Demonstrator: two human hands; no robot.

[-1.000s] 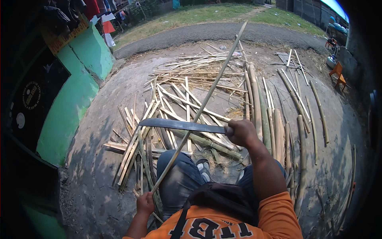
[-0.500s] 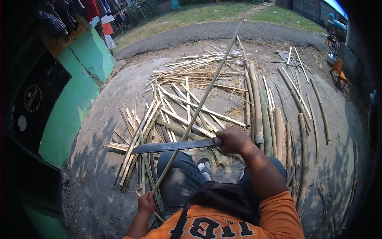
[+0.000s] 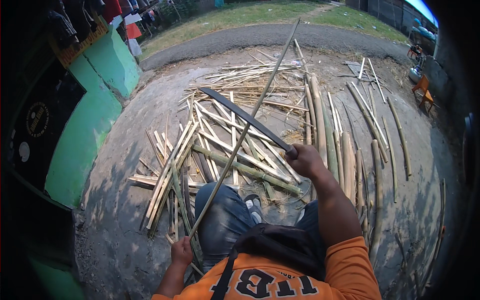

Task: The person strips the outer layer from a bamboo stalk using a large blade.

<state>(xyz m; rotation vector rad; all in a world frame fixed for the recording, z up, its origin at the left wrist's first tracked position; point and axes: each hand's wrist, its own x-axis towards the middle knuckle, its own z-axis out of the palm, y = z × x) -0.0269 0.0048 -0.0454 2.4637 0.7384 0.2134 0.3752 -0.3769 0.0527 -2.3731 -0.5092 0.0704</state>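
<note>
My left hand (image 3: pixel 182 251), low and beside my left thigh, is closed round the near end of a long thin bamboo strip (image 3: pixel 239 145). The strip slants up and away to the right, past my knee and over the cut pieces. In my right hand (image 3: pixel 306 161) I grip the handle of a machete (image 3: pixel 245 115). Its long dark blade points forward and left, crossing the strip around its middle; whether the two touch I cannot tell. Beneath them lies a loose heap of pale split bamboo strips (image 3: pixel 220 135), with a greenish bamboo piece (image 3: pixel 250 170) across it.
Long bamboo poles (image 3: pixel 320 125) lie side by side on the right, with more thin poles (image 3: pixel 397 130) beyond. Farther off is another pile of strips (image 3: pixel 240 77). A green wall (image 3: pixel 80 145) stands at left, an orange chair (image 3: pixel 424 90) at far right. A grey road (image 3: pixel 225 45) runs behind.
My right hand has moved forward and slightly right. The machete blade has swung from lying nearly level to pointing forward and left, higher along the strip. My left hand keeps its hold.
</note>
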